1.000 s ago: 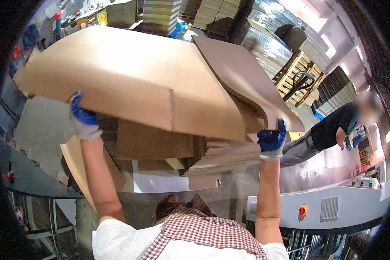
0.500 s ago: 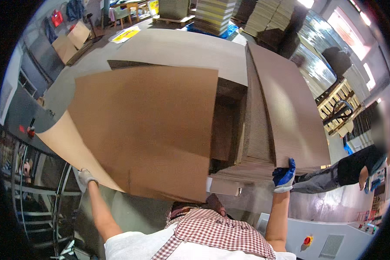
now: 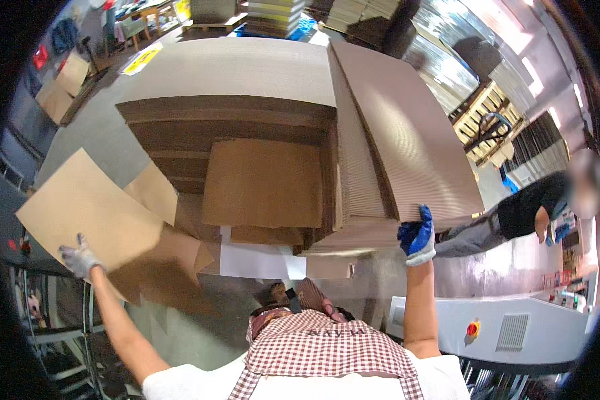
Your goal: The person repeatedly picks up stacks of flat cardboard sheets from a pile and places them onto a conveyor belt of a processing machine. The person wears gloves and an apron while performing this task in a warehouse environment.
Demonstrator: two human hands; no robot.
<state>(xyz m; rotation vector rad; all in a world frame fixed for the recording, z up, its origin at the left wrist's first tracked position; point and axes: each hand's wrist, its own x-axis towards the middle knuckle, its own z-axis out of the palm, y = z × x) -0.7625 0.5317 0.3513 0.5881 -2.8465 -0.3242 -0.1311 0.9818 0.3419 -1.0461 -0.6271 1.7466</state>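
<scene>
Cardboard sheet (image 3: 80,213) sits out at our left, a flat brown panel held low and away from the main pile, and we see the left hand (image 3: 79,259) in a pale glove with its grip pinching the sheet's lower edge. Over on the other side, the right hand (image 3: 417,235) in a blue glove has its grip closed on the near corner of the tilted stack of sheets (image 3: 400,140), which leans upright against the lower flat stack (image 3: 247,133). A smaller brown panel (image 3: 263,183) lies on top of that flat stack, between the two hands. We look down past a red-and-white checked apron (image 3: 320,350) at the bottom. Beyond the right hand, another person in a dark top (image 3: 533,207) stands beside a grey machine housing (image 3: 513,320) with a red button (image 3: 473,328).
</scene>
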